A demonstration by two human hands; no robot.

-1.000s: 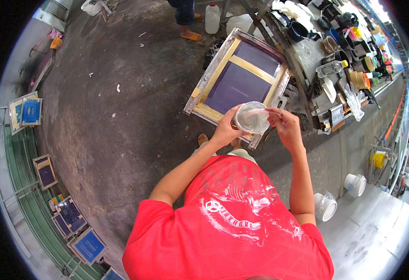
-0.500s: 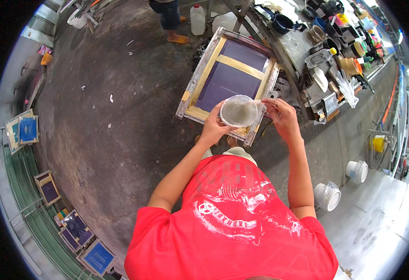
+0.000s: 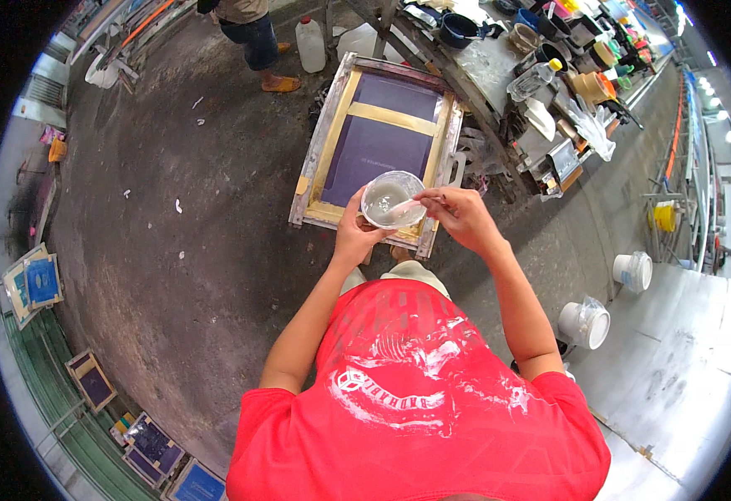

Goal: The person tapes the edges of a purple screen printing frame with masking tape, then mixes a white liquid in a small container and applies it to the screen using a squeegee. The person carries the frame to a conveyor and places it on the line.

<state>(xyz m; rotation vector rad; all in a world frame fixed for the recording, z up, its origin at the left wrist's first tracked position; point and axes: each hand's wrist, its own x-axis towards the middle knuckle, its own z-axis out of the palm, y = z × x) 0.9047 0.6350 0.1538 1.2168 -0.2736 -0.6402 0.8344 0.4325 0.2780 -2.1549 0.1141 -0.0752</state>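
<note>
- Fingers of our right hand (image 3: 464, 217) pinch a pale stick (image 3: 404, 206), its long axis slanting leftward into the clear tub (image 3: 395, 178).
- Our left hand (image 3: 354, 238), nearer, curls around the tub's left side.

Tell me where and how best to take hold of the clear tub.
Probably grip the clear tub by its round outer wall, from the left, as the left hand does: its top is open, and the right hand, holding a pale stick over it, crowds the right side.
</note>
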